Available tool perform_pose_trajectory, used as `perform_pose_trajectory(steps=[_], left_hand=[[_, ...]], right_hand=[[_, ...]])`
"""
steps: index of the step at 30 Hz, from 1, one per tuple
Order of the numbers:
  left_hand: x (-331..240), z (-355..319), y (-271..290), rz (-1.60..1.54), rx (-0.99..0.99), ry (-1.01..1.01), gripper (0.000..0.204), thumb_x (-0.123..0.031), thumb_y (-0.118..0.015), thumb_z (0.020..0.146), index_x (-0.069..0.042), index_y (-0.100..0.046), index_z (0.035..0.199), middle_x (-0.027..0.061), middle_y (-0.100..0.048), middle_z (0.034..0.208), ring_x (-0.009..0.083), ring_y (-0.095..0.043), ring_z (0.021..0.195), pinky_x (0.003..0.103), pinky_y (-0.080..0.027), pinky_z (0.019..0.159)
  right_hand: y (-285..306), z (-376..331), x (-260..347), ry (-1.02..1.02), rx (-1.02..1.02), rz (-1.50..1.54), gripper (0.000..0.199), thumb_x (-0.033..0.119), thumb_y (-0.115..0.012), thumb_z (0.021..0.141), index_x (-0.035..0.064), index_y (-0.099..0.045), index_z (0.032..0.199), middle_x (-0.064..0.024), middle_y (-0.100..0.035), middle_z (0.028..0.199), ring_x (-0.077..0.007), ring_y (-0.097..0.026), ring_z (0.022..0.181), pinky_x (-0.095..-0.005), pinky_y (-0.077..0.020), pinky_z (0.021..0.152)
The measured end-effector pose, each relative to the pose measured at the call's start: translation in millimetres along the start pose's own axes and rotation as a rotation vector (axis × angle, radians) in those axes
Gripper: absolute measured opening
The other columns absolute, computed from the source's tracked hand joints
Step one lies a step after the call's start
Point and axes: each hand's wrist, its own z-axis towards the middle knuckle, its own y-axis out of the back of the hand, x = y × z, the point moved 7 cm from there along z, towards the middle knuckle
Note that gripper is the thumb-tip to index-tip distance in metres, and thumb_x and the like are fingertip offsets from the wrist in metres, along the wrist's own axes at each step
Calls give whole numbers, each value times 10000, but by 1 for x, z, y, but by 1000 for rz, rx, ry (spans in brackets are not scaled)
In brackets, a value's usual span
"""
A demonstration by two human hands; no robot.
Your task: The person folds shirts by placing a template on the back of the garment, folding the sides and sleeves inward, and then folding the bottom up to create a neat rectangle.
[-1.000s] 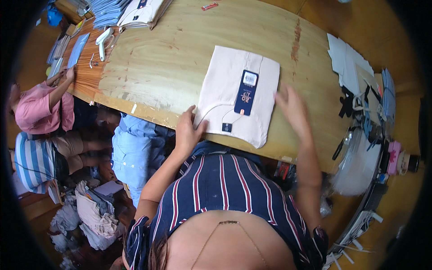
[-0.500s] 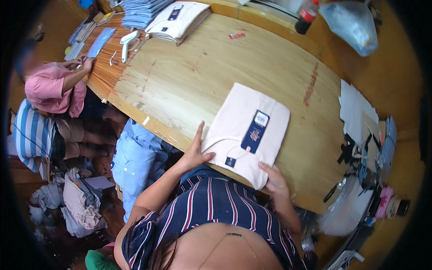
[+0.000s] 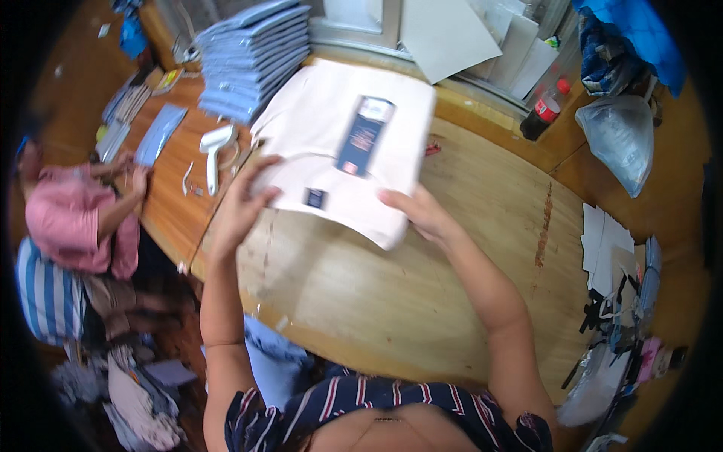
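Note:
Both hands hold a folded pale pink-white shirt (image 3: 301,124) raised above the far left of the table, with a long navy hang tag (image 3: 364,139) and a small navy label on its front. My left hand (image 3: 245,200) grips the left near corner, thumb on top. At the right near edge, my right hand (image 3: 422,211) has its thumb on top and its other fingers underneath, out of sight. Just behind the shirt, to the left, rises a tall stack of blue folded shirts (image 3: 252,64). The pale folded pile at the table's far side is covered by the held shirt.
A white handheld tool (image 3: 215,158) lies left of my left hand. Another person in a pink top (image 3: 71,218) works at the left. A cola bottle (image 3: 544,111) and a plastic bag (image 3: 621,135) are at far right. Cards and straps (image 3: 610,256) line the right edge.
Both hands have carried the folded shirt from the near edge toward the far left of the table, arms now outstretched. The head view has shifted too, showing more of the window side.

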Motion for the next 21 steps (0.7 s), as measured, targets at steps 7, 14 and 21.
perform_pose_trajectory(steps=[7,14,21], left_hand=[[189,114,96,-211,-216,296,411,64,-491,757,-14,-466,1160,71,-517,1068,134,-502,904,227,-403,794],[254,153,61,-339,-82,196,428,29,-492,758,-42,-440,1176,80,-466,1132,152,-491,932,243,-413,794],[215,191,-58,-181,148,79,392,-136,-558,742,-67,-480,1120,130,-498,1062,238,-498,905,358,-418,750]], right_hand=[[-29,194,-36,-51,42,-67,472,159,-515,803,16,-303,1199,-40,-537,661,-96,-473,482,-224,-382,388],[21,49,-105,-182,95,-212,606,68,-445,818,117,-115,1323,-40,-525,657,-94,-464,504,-228,-387,440],[48,-264,-105,-258,-455,-136,509,54,-475,811,124,-288,1279,-1,-522,702,-70,-483,643,-222,-395,562]])
